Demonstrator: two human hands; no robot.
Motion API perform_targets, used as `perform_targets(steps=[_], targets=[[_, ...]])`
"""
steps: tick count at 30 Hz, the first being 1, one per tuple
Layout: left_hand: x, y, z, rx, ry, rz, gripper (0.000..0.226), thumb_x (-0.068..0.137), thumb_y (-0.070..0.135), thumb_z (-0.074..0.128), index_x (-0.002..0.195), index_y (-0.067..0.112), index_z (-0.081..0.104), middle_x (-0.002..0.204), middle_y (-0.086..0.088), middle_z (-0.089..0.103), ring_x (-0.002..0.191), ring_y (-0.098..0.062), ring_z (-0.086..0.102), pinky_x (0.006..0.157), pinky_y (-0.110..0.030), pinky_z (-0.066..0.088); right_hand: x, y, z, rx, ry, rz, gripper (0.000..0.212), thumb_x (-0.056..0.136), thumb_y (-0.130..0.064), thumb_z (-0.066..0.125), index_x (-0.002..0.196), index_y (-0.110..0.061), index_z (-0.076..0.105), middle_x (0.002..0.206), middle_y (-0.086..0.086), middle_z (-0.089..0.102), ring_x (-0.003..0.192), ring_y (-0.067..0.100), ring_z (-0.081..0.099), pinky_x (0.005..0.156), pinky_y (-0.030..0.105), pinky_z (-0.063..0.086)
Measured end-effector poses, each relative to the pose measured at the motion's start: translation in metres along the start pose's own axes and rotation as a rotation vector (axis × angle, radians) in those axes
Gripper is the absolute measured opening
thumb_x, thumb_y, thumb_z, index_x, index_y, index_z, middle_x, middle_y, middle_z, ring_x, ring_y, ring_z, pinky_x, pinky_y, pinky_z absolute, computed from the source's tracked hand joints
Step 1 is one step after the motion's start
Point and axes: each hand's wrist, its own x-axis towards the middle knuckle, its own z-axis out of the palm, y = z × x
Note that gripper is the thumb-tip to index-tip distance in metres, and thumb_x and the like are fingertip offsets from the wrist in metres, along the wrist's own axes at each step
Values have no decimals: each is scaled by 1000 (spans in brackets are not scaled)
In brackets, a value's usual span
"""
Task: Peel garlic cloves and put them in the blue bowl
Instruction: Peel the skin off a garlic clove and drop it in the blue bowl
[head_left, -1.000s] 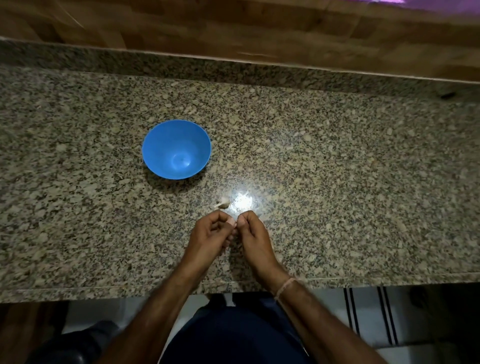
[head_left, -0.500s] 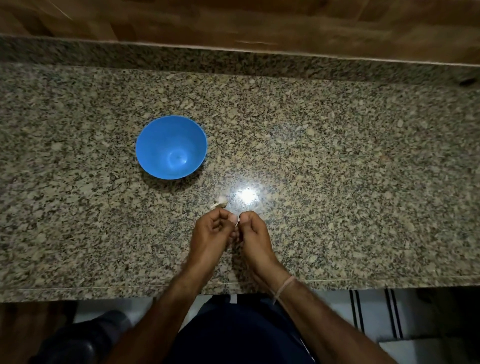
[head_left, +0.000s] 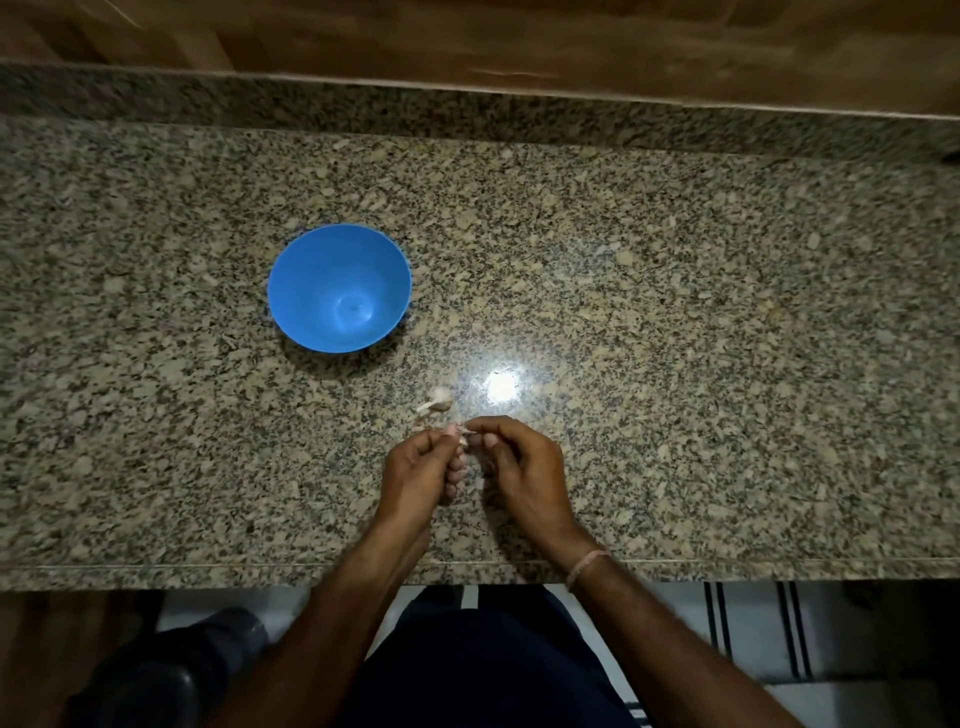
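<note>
Left hand (head_left: 418, 470) and my right hand (head_left: 527, 467) pinch one garlic clove (head_left: 454, 429). They've drawn slightly apart; the blue bowl (head_left: 311, 280) stays put.

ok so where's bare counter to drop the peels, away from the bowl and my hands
The widest bare stretch of counter runs from the right hand to the right edge. Another lies left of the left hand, on the near side of the blue bowl. It is crowded between bowl and hands, where a loose garlic piece lies.

One wide-angle head camera looks steeply down from close above the granite counter (head_left: 675, 338), its near edge low in frame.
</note>
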Motion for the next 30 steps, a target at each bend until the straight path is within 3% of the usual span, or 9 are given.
perform_targets(steps=[5,9,12,16,19,22,24,27,30], targets=[[-6,-4,2,93,3,116,35,104,34,60,85,7,74,60,4,58,54,-9,48,51,-25,39,-6,-5,2,112,-2,36,8,94,-6,73,99,-9,78,92,-2,79,91,15,75,86,38,62],[-13,-7,8,412,46,318,38,107,40,52,85,18,73,63,3,60,56,-7,49,53,-25,38,-9,-4,3,60,54,59,6,96,-10,71,94,-10,77,86,-3,77,84,13,74,81,40,63],[-14,-5,12,553,108,373,42,108,37,47,77,14,64,63,-1,57,56,-10,47,51,-25,33,-10,-5,5,-7,74,40,9,98,-14,70,90,-12,74,82,-6,74,78,13,72,75,42,61],[-11,-5,12,570,104,395,44,109,36,46,70,19,55,59,3,50,53,-4,41,50,-24,31,-11,-6,5,-112,60,9,24,100,-22,67,77,-18,66,66,-10,63,60,3,56,57,27,49],[-10,-1,9,619,33,512,40,110,30,45,71,28,47,60,8,46,53,-3,41,50,-19,31,-10,-6,5,-64,27,102,31,101,-22,65,71,-16,63,62,-9,57,59,1,47,58,21,41],[-3,0,4,577,-92,402,40,111,27,45,70,23,47,61,10,44,54,-3,38,50,-20,29,-8,-4,2,-97,-75,28,23,104,-18,57,83,-12,61,71,-5,57,66,5,49,63,22,41],[0,-2,1,401,-143,200,42,110,26,46,68,21,44,58,9,36,53,-9,32,50,-27,26,-6,0,0,-237,-125,-128,18,106,-14,53,88,-15,56,77,-6,55,73,10,50,68,25,40],[0,-3,1,217,-166,-50,42,110,26,44,69,19,45,54,7,34,48,-11,27,46,-25,22,-4,7,-4,-342,-153,-290,16,107,-14,54,91,-13,55,83,-3,54,80,17,50,73,31,41],[1,-1,0,152,-185,-140,45,110,28,45,66,20,49,52,7,34,44,-8,28,43,-21,25,-3,9,-6,-255,-125,-249,14,102,-9,62,89,-13,58,82,-4,59,78,16,55,69,32,46]])
